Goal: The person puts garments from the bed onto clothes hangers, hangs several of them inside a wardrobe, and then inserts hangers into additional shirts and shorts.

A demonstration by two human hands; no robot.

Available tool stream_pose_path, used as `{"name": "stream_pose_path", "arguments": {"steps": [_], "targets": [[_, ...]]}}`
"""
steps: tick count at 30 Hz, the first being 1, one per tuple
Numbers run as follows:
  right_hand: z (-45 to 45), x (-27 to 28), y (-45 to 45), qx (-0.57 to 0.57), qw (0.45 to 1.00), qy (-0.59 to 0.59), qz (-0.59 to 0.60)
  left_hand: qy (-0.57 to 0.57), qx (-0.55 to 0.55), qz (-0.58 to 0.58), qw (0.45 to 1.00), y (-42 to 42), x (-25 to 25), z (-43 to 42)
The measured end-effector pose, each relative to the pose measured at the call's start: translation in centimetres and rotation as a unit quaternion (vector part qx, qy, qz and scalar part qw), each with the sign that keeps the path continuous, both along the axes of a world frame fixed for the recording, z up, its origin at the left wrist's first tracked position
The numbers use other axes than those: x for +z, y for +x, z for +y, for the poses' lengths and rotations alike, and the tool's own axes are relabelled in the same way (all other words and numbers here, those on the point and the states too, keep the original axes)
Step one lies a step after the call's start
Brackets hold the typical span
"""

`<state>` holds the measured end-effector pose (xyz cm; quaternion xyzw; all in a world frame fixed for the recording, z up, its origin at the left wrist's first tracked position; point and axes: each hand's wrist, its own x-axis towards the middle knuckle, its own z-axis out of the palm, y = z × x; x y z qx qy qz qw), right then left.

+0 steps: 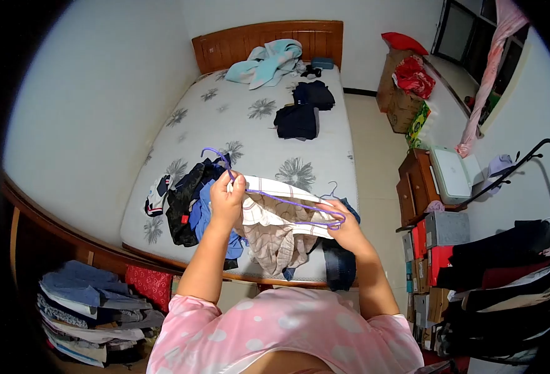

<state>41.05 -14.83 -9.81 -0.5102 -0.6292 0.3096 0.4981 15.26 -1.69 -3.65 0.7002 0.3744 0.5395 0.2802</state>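
My left hand [226, 198] is closed around a purple clothes hanger [287, 201] just below its hook, with the edge of a pale checked garment [269, 234] also in its grip. The garment has a white band around its opening and hangs down below my hands; its exact kind is unclear. At the other end, my right hand [348, 232] grips the white band, with the hanger's looped end beside the fingers. Behind my left forearm lies a pile of dark and blue clothes [191, 206]. A pair of jeans [339, 265] lies under my right wrist.
The bed's patterned mattress [225, 124] bears folded dark clothes [297, 121] and a light blue blanket [269, 62]. Another hanger [332, 188] shows beyond my right hand. Stacked clothes [94, 305] sit lower left. Hanging clothes [506, 280] and shoe boxes [446, 227] stand at the right.
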Motion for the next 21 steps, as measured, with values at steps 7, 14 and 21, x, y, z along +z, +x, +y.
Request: {"name": "stream_pose_path", "arguments": {"steps": [7,14,21], "targets": [[-0.8,2.5,0.9,0.037,0.997,-0.017,-0.072,0.056,0.001,0.012,0.998,-0.4,-0.6,0.9],[-0.2,2.7,3.1,0.079,0.995,-0.014,-0.063,0.208,0.028,0.18,0.961,-0.4,0.4,0.9],[-0.5,2.8,1.8,0.121,0.982,-0.094,0.107,0.17,0.114,0.14,0.969,0.6,-0.3,-0.1]]}}
